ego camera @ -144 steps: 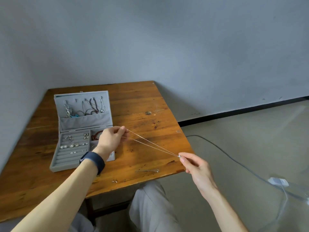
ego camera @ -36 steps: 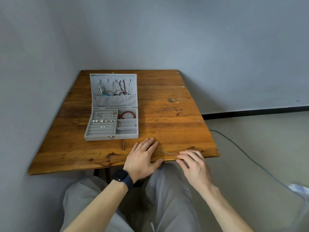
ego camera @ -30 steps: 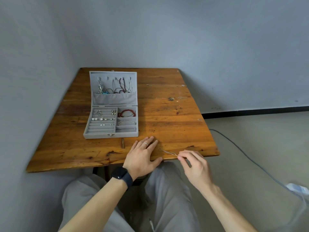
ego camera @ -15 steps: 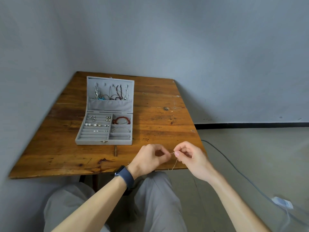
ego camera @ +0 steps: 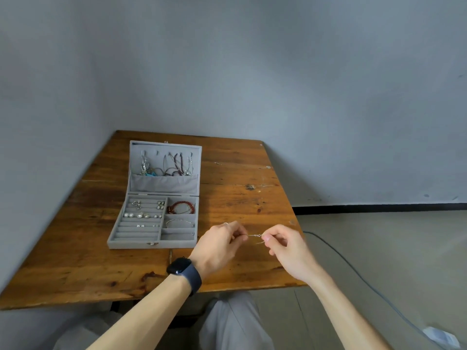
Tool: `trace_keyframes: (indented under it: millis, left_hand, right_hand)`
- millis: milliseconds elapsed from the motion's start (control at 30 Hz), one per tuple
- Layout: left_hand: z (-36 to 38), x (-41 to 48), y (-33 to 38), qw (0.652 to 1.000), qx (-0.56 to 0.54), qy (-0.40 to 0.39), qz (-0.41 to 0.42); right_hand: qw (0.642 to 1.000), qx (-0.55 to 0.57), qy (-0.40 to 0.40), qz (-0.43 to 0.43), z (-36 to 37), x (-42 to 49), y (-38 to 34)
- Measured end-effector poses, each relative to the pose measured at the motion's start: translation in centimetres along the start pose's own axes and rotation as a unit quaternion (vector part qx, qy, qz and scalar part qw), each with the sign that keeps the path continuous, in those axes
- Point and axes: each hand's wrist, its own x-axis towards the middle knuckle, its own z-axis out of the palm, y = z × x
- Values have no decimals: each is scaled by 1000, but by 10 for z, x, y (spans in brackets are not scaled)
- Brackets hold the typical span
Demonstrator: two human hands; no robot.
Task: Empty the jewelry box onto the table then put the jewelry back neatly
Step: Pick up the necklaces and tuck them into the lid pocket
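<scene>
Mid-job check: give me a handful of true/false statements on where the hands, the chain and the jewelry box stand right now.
1. Both hands pinch the thin chain between them. True.
2. The jewelry box is closed. False: its lid stands open, with necklaces hanging inside it.
3. The red bracelet lies in a right-hand compartment of the box. True.
4. The left hand rests flat on the table. False: it is raised, its fingers closed on the chain.
5. The right hand is inside the box. False: it is to the right of the box.

the thin chain (ego camera: 254, 235) between the left hand (ego camera: 217, 245) and right hand (ego camera: 285, 245) is too fine to follow — its ends vanish behind pinched fingertips; earrings in the jewelry box (ego camera: 151, 243) are unreadable specks.
</scene>
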Motion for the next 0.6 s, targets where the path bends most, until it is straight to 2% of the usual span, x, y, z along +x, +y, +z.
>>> trace_keyframes:
  millis: [300, 600]
  left_hand:
    - [-15, 94, -4, 1000, 14, 17, -13]
    - [4, 193, -42, 973, 222, -41, -42]
  right_hand:
    - [996, -65, 63, 8, -23, 88, -15]
    - [986, -148, 66, 27, -49, 194, 7]
